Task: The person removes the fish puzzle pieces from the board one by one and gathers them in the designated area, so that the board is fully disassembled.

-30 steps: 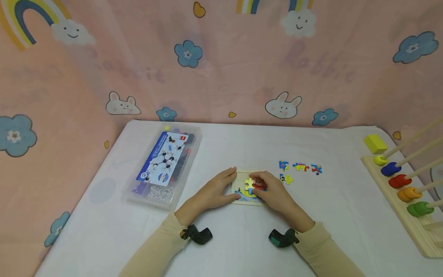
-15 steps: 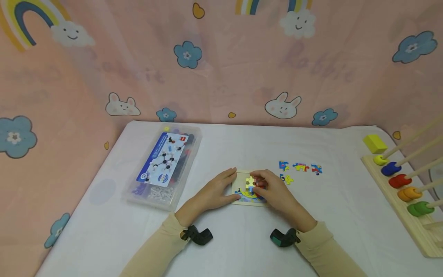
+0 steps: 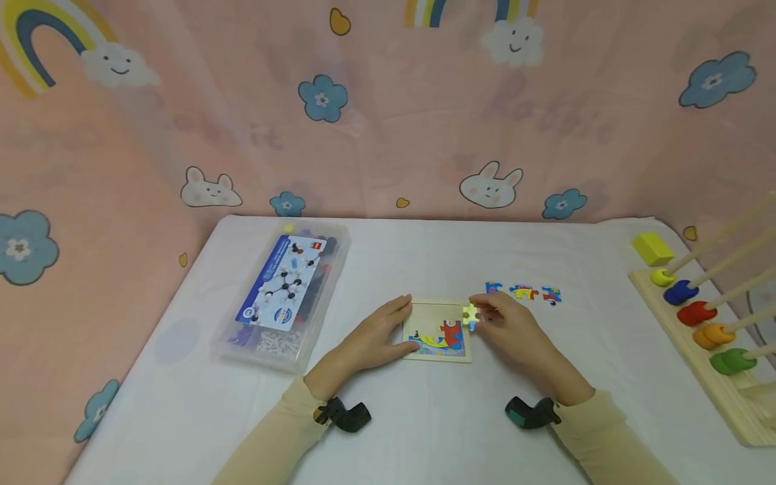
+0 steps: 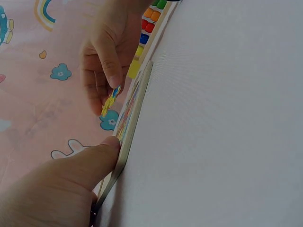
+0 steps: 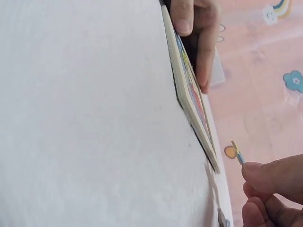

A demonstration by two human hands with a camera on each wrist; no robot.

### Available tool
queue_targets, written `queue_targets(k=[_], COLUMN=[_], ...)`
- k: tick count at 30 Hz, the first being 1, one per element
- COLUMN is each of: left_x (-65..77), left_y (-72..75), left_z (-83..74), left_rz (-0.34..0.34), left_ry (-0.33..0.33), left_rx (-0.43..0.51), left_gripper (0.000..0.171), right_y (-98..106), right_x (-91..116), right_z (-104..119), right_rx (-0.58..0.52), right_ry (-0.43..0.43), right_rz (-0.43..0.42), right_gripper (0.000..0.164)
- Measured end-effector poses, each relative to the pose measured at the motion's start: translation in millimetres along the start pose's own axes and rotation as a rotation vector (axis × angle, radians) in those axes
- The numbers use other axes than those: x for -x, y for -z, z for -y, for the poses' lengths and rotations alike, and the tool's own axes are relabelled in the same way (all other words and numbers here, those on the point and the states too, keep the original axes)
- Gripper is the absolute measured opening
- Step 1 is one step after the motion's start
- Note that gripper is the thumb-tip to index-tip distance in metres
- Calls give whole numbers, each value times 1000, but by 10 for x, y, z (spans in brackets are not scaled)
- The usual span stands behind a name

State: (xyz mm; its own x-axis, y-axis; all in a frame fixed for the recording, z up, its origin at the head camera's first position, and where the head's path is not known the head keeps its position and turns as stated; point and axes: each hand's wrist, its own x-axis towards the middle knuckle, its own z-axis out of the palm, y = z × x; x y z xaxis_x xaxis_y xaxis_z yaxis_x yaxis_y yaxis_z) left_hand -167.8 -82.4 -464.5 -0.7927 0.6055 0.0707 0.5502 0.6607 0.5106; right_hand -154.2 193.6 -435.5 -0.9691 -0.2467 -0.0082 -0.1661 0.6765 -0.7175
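My right hand (image 3: 518, 337) pinches a yellow jigsaw piece (image 3: 471, 316) with a little blue on it, between thumb and fingers. The piece is held up by the right edge of a small wooden puzzle board (image 3: 427, 315); the left wrist view shows this piece (image 4: 110, 101) tilted, apart from the board. Red, yellow and blue pieces (image 3: 450, 342) fill the board's lower part, bare wood showing above. At the board's left side my left hand (image 3: 376, 335) rests, its thumb (image 4: 106, 151) pressing the near-left rim and its fingers stretched along the far-left side.
Several loose jigsaw pieces (image 3: 523, 292) lie behind the right hand, which partly covers them. A clear plastic case (image 3: 281, 286) with a molecule label stands at left. On the right are a wooden bead rack (image 3: 685, 337) and a yellow block (image 3: 653, 249).
My right hand has lifted the yellow piece off the board and moved right with it, uncovering the red piece. The left hand has stayed on the board.
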Motion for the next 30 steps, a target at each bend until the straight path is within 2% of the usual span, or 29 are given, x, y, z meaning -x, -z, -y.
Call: queue_targets(k=[8, 14, 21, 26, 30], left_x=[-3, -16, -16, -7, 1], left_y=[-4, -12, 6, 16, 22], left_z=[-2, -2, -22, -26, -24], left_rz=[-4, 1, 8, 8, 5], left_ry=[-6, 2, 8, 9, 10], left_rx=[5, 9, 14, 6, 5], left_gripper=[77, 78, 77, 78, 78], right_y=[277, 411, 499, 516, 505], right_x=[114, 176, 228, 248, 250], right_z=[-185, -363, -538, -584, -606], right_rx=[54, 116, 138, 148, 148], right_ry=[17, 46, 51, 10, 21], right_rz=[-19, -56, -96, -82, -97], right_gripper=[41, 40, 39, 40, 39])
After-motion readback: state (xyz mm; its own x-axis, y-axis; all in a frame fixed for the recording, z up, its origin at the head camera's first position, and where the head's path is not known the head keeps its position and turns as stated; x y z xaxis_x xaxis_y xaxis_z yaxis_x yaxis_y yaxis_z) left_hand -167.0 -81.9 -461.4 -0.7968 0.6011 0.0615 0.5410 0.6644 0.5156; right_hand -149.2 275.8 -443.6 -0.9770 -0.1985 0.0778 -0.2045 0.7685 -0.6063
